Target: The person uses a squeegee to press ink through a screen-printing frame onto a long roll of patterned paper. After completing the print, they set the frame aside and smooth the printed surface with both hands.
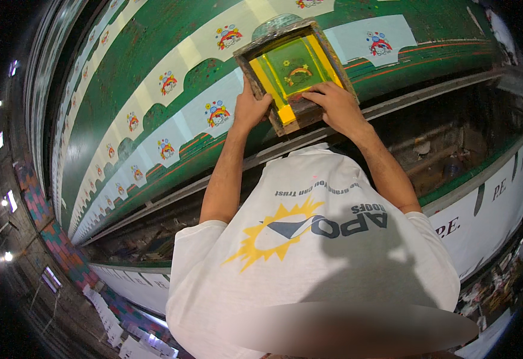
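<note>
My left hand [251, 109] grips the left side of a wooden screen-printing frame [329, 54], thumb on its edge. Inside the frame is green mesh [288, 57] with yellow borders and a small printed design. My right hand [339, 106] lies over the frame's lower right part, fingers bent at a reddish-brown strip; what they hold is hard to make out. The frame rests on a long green printing table [204, 72], over a row of pale blue cut sheets [372, 30] printed with colourful cartoon pictures. Cream sheets [183, 69] bearing similar prints form the row behind.
A metal rail [429, 90] runs along the table's near edge, above a dark trough [435, 140] holding odd items. White lettered panels [495, 185] line a green ledge. My white-shirted torso fills the lower middle. Lights and a multicoloured wall [37, 209] show at left.
</note>
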A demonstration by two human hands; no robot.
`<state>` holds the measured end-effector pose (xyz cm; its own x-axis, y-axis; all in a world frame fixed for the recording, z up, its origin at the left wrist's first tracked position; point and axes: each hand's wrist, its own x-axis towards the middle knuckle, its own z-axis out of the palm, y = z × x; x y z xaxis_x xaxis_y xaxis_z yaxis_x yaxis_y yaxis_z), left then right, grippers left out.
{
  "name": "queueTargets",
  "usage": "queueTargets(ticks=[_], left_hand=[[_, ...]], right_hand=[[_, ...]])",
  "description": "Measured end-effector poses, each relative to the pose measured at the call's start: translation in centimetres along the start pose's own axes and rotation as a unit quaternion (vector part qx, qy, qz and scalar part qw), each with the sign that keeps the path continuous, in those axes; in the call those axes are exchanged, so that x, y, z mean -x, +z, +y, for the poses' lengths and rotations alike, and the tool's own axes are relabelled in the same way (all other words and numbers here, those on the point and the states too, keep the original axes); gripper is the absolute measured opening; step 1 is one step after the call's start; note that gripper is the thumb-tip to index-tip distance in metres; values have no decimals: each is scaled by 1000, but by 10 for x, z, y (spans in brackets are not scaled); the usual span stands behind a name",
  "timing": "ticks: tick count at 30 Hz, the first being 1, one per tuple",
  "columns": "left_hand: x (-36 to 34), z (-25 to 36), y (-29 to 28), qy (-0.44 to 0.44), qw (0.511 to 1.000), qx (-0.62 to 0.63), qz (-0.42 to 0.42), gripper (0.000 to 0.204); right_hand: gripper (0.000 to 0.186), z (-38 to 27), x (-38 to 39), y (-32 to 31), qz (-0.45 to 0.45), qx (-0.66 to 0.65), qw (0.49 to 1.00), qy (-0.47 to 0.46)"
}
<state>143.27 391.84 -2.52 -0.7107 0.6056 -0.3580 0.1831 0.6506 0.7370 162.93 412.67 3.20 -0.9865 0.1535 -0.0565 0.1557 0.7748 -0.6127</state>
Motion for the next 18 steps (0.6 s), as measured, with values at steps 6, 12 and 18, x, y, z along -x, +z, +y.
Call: queueTargets(ticks=[6, 12, 18], left_hand=[[2, 7, -3, -41, 999, -14, -6, 103], [1, 3, -8, -31, 998, -19, -43, 113], [-3, -8, -3, -2, 998, -55, -31, 120]], right_hand=[[62, 7, -13, 13, 24, 55, 998, -33], [63, 22, -93, 10, 11, 88, 996, -24], [47, 26, -157, -10, -29, 93, 995, -9]])
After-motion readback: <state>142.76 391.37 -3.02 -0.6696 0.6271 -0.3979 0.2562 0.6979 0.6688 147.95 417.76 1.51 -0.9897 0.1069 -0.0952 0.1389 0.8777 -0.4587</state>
